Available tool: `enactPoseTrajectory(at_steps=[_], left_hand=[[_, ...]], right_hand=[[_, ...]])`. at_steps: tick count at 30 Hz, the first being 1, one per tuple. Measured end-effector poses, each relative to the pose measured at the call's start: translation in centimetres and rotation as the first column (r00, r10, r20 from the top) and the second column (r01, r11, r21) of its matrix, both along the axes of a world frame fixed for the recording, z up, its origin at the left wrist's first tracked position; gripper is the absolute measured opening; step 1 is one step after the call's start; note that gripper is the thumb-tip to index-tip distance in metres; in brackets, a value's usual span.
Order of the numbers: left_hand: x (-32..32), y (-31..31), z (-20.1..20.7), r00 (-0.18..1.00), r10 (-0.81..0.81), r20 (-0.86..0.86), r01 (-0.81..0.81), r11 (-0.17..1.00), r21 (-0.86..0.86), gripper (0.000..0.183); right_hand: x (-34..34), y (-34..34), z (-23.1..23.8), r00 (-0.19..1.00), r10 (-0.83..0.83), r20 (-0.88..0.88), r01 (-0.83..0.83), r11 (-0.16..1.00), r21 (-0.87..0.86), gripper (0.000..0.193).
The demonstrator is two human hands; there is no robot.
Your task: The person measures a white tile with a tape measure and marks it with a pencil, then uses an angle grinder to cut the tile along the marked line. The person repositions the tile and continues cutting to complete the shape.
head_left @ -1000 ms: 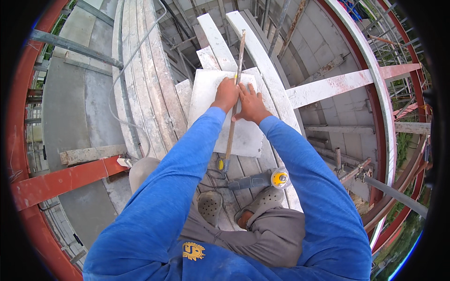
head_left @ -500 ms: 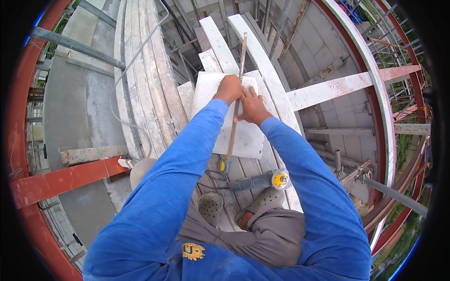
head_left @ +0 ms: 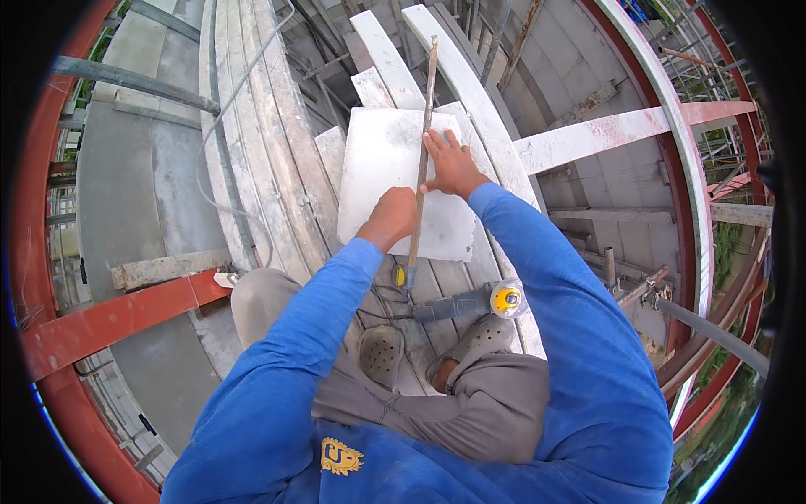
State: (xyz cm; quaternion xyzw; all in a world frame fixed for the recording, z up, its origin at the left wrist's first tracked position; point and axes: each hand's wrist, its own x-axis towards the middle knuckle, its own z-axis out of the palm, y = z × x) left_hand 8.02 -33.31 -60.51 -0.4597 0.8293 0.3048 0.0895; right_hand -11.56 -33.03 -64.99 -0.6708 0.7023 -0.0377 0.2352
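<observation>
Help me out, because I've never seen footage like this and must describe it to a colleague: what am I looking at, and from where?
There is no machine gripping anything: these are a person's bare hands, seen from a camera worn on their own head. Its wide lens bends straight edges. Below lies a white slab on pale boards, with a long thin bar across it. The right hand is spread on the slab, touching the bar. The left hand is curled beside the bar; whether it holds something is hidden. Nearer the feet lies a power tool, apparently a grinder.
</observation>
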Motion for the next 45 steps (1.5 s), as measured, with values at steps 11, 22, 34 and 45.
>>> enactPoseTrajectory(at_steps=[11, 22, 34, 45], left_hand=[[10.3, 12.9, 1.1, 0.986, -0.054, 0.159, 0.034, 0.992, 0.124, 0.029], [7.9, 15.9, -2.1, 0.877, 0.404, 0.259, -0.452, 0.877, 0.161, 0.055], [10.1, 8.8, 13.1, 0.925, 0.371, 0.083, -0.348, 0.738, 0.578, 0.036], [5.5, 6.4, 15.5, 0.986, 0.157, -0.060, 0.009, 0.307, 0.952, 0.051]], right_hand=[[0.6, -0.3, 1.4, 1.000, 0.021, 0.001, -0.021, 1.000, 0.005, 0.125], [-0.8, 0.7, 1.5, 0.987, 0.134, -0.088, -0.136, 0.991, -0.017, 0.092], [-5.7, -0.2, 8.1, 0.951, 0.293, -0.098, -0.295, 0.766, -0.571, 0.019], [-13.4, 20.8, 22.8, 0.925, 0.077, -0.371, -0.298, 0.754, -0.586, 0.017]])
